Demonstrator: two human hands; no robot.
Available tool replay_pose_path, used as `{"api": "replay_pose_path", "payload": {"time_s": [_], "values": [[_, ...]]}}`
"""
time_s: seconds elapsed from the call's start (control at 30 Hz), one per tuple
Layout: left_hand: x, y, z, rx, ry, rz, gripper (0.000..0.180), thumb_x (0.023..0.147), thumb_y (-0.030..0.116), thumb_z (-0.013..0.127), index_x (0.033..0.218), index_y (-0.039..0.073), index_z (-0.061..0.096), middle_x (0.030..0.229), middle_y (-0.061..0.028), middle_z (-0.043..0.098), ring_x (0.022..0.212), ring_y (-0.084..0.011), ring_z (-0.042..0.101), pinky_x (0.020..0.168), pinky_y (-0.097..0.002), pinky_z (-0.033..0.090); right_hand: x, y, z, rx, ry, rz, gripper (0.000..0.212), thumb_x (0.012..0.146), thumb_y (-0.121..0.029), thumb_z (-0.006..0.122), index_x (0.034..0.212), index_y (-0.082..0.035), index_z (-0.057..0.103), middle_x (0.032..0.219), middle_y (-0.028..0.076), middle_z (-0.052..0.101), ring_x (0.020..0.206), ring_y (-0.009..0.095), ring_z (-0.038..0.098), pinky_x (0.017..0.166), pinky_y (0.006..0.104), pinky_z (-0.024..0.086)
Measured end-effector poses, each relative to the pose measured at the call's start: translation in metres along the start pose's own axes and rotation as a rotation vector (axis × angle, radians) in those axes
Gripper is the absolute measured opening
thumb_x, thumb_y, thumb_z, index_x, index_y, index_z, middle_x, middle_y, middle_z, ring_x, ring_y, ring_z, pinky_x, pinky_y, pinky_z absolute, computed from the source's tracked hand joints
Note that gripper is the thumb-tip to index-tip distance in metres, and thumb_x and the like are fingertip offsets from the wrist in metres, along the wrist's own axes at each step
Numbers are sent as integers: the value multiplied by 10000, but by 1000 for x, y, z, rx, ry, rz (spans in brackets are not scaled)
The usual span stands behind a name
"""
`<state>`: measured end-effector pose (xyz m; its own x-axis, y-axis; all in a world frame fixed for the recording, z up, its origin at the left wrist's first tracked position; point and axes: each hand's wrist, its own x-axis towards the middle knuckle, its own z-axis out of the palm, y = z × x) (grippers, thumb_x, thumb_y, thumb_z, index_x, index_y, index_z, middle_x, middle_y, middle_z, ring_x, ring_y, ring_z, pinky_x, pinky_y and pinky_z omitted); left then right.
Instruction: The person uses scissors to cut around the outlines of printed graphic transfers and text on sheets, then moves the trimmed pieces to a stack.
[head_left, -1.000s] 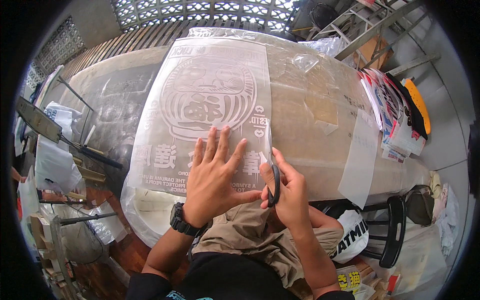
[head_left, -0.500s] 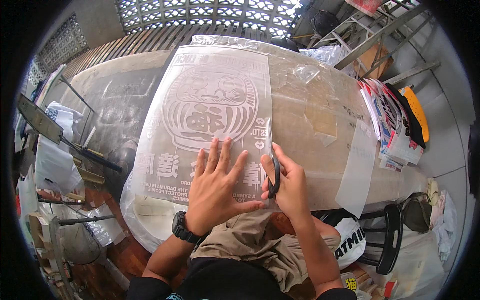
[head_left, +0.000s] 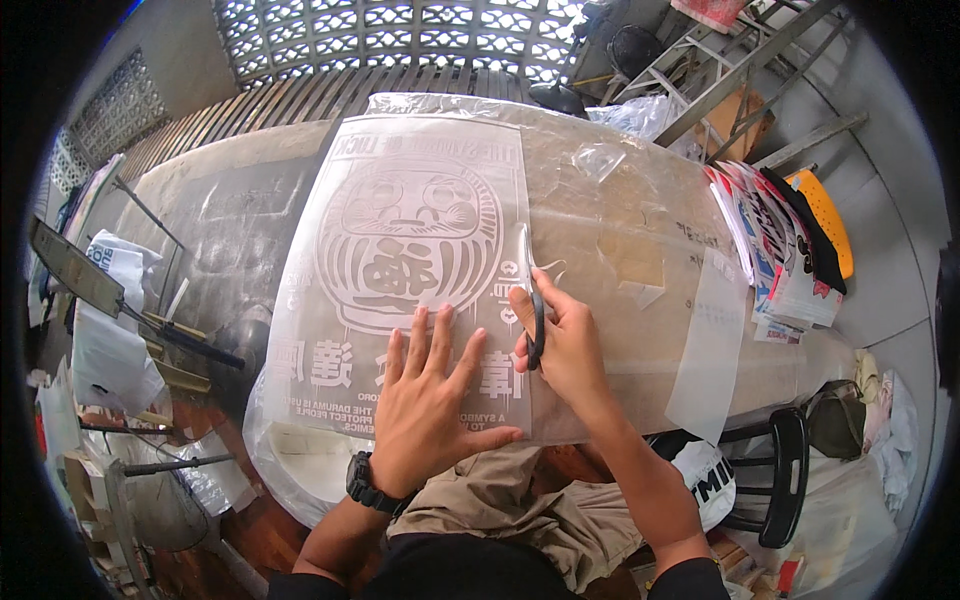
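A person's left hand (head_left: 425, 420) lies palm down, fingers spread apart, on the near part of a printed sheet (head_left: 410, 265) spread on a table (head_left: 640, 375), while the right hand (head_left: 560, 345) is clamped around black-handled scissors (head_left: 538, 325) at the sheet's right edge, the blades pointing toward the sheet's far end. White on grey, the sheet bears a round, bearded figure marked with a large character on its belly, a line of capitals across its far end, bold East Asian characters below the figure and rows of small capitals along its near edge, partly covered by the left hand. To the sheet's right lie a translucent strip (head_left: 708, 345) and, farther off, a pile of colourful printed papers (head_left: 775, 245) with bold lettering. A white bag (head_left: 712, 478) with heavy black capitals sits to the sheet's near right, beside a black chair (head_left: 790, 478); well to the sheet's left hangs a white sheet of plastic (head_left: 120, 265) with blue lettering.
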<state>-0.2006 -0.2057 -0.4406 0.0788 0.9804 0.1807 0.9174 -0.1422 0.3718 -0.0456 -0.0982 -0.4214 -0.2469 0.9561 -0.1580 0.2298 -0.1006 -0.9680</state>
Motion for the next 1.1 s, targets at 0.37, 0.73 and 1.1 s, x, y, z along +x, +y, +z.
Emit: {"api": "replay_pose_path", "payload": {"time_s": [0.37,0.73,1.1], "values": [[1,0,-2,0,2,3,1089,672,796,703,1492,115,474,1587,-288,299,1503,-467,208,1205,-578,158,35,1,0,25,7,-25,777,951,-451,697,1469,64,432,572,0,573,421,77,564,362,212,356],[-6,2,-5,-26,-71,3,1138,660,810,703,1514,104,442,1621,-285,225,1522,-468,142,1211,-580,113,30,-6,-1,60,5,-1,760,962,-438,686,1476,57,426,574,-1,569,438,71,564,373,213,369],[-67,9,-17,-28,-142,-53,1104,700,801,678,1531,121,422,1632,-289,180,1526,-482,98,1204,-592,98,-19,-1,17,68,-84,18,750,971,-420,681,1491,49,410,589,2,556,456,68,545,427,221,426]]}}
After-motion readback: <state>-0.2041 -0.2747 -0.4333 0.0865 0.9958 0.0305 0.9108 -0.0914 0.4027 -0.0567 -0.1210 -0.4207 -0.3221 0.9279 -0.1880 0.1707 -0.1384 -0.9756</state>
